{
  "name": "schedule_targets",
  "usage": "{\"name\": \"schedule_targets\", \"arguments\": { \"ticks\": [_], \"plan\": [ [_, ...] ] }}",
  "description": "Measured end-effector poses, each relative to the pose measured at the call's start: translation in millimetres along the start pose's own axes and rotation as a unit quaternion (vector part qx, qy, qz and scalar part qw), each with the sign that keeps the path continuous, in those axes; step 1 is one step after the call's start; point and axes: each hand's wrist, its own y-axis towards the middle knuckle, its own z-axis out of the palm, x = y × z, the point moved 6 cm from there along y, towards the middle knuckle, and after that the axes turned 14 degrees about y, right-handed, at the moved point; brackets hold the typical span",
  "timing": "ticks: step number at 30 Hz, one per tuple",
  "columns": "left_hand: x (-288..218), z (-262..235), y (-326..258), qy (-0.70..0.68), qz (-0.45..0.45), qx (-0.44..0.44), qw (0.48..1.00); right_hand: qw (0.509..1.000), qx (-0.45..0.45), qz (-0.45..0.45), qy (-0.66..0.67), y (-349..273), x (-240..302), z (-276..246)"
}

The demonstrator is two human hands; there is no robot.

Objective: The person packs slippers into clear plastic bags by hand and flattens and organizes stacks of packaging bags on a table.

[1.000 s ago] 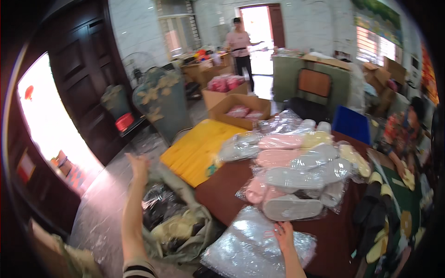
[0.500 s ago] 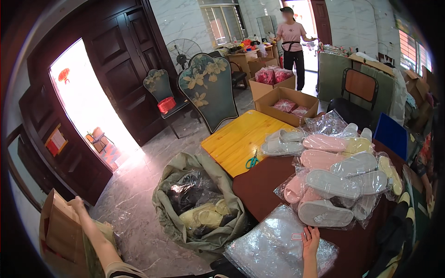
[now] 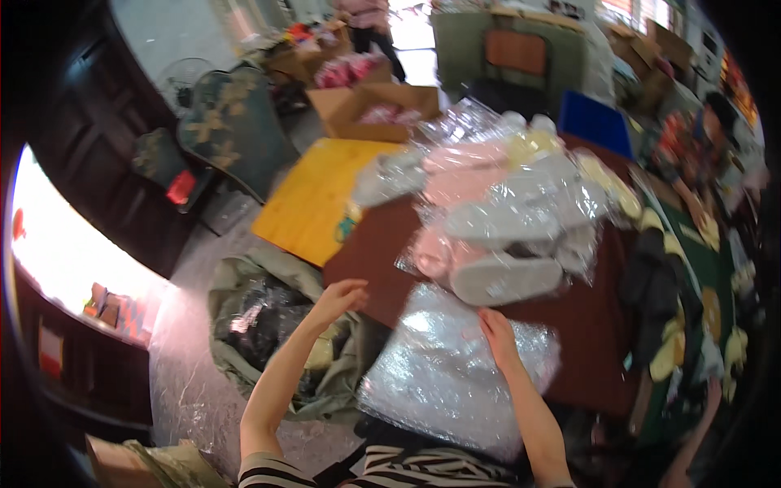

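A stack of clear plastic bags lies at the near edge of the brown table. My right hand is on its upper part, fingers drawn together on the film of a bag. My left hand hangs in the air to the left of the stack, near the table's edge and above the sack, fingers stretched out and holding nothing. Beyond the bags is a heap of slippers packed in clear film, with a grey slipper nearest, pink slippers behind and pale yellow ones at the right. Motion blurs the picture.
A sack with dark and yellow packed items stands left of the brown table. Teal scissors lie on the yellow board. Behind are an open carton and a blue panel. Another person sits at the right.
My left hand has left the carton at the lower left and come across to the table's edge. My right hand's fingers have drawn together on the bags. The view has swung right.
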Motion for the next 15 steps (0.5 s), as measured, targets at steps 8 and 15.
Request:
{"name": "schedule_targets", "arguments": {
  "ticks": [8, 15],
  "plan": [
    [-42.3, 116.5, 110.4, -0.002, 0.008, 0.022, 1.0, 0.967, 0.086, -0.106, -0.214, -32.8, 47.4, 16.3],
    [-75.6, 163.2, 197.6, -0.28, -0.139, 0.059, 0.948, 0.85, 0.092, -0.161, -0.492, -65.8, 39.2, -2.5]
  ]
}}
